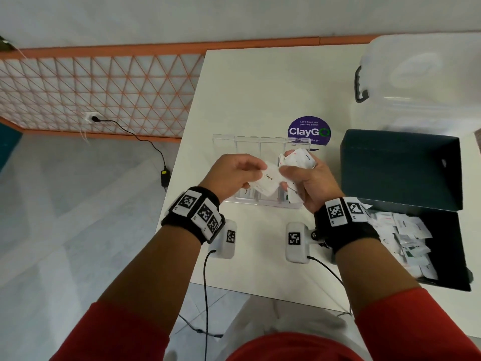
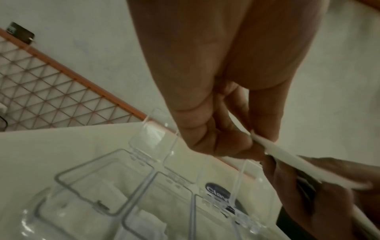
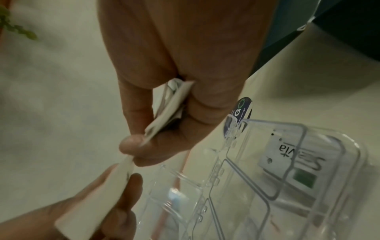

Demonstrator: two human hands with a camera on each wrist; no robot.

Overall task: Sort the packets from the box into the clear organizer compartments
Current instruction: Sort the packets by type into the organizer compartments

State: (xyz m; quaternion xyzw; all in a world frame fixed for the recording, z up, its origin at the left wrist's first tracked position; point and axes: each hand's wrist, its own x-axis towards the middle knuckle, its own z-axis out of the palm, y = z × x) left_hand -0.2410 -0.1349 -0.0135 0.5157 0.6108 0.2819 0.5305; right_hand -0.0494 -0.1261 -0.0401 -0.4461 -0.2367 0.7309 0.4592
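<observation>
My left hand [image 1: 253,175] pinches a white packet marked "Sugar" [image 1: 268,182] by its left end, above the clear organizer [image 1: 247,144]. My right hand [image 1: 291,175] grips a bundle of white packets [image 1: 299,158], and its thumb rests on the sugar packet's right corner. Seen from the left wrist, the sugar packet [image 2: 292,160] runs edge-on from my left fingertips [image 2: 242,142] to the right hand [image 2: 329,186]. From the right wrist, the bundle [image 3: 170,105] sits between the right thumb and fingers, and the left hand [image 3: 115,191] holds the sugar packet [image 3: 96,194]. A Stevia packet [image 3: 287,154] lies in one compartment.
An open dark box [image 1: 447,251] holding several packets [image 1: 408,241] stands at the right, its lid [image 1: 400,165] upright behind it. A large clear tub [image 1: 421,79] is at the back right. A purple ClayGo sticker [image 1: 309,131] lies behind the organizer. The table edge [image 1: 179,165] runs close on the left.
</observation>
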